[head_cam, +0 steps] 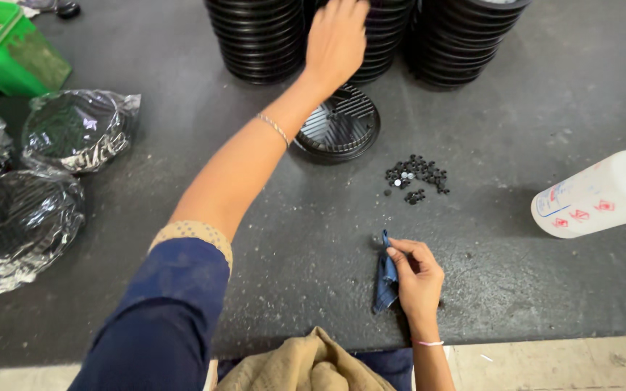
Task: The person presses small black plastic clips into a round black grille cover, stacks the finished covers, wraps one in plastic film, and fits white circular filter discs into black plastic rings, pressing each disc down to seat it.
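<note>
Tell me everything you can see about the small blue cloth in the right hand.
The blue cloth is a small scrap of dark blue fabric, like denim, folded or bunched into a narrow strip. It hangs from the grip of the right hand, pinched between thumb and fingers, with its upper tip sticking up past the fingertips. Its lower end seems to rest on the dark grey table, near the front edge. Nothing else touches it.
</note>
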A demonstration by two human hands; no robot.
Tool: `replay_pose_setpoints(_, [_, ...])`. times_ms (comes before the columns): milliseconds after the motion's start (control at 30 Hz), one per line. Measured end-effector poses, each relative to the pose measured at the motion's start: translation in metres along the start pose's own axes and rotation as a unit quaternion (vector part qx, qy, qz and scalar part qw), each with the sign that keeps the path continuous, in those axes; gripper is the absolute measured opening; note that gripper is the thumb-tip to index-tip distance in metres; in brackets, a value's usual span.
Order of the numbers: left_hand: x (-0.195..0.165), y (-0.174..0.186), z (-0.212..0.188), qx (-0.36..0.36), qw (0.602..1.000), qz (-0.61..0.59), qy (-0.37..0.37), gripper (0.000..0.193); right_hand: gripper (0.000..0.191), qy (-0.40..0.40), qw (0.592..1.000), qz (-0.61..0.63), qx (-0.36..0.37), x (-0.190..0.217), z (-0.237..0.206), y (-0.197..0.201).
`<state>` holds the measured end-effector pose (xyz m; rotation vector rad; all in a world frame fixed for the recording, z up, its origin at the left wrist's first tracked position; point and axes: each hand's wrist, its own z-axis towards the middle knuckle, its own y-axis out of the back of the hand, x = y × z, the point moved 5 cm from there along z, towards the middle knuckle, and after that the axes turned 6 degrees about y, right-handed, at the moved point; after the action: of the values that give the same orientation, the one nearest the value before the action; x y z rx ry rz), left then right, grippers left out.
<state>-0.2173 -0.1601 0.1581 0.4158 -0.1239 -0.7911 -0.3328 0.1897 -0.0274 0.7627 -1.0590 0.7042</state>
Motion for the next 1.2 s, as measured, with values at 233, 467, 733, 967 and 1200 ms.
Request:
replay_pose_setpoints(233, [0.072,0.003,-0.125,0.379,0.756,-0.018,0.534,0.080,0.014,0.034,0.999,0.008,0.009,0.001,-0.001,-0.001])
replay_pose_setpoints(467, [0.082,0.022,-0.169,0.379,0.692,-0.190,0.584,0.080,0.014,0.025,0.999,0.037,0.018,-0.002,-0.004,-0.002])
replay_pose_setpoints(733, [0.111,0.135,-0.241,0.383,0.671,-0.273,0.573,0.077,0.014,0.036,0.999,0.029,0.025,-0.003,-0.009,-0.003])
replay_pose_setpoints(967, [0.132,0.222,-0.292,0.387,0.651,-0.243,0.606,0.066,0.015,0.035,0.999,0.007,0.035,-0.006,-0.009,-0.008])
replay_pose_setpoints(1200, [0.141,0.299,-0.330,0.319,0.487,-0.444,0.681,0.053,0.016,0.036,0.999,0.004,0.039,-0.004,-0.011,-0.006])
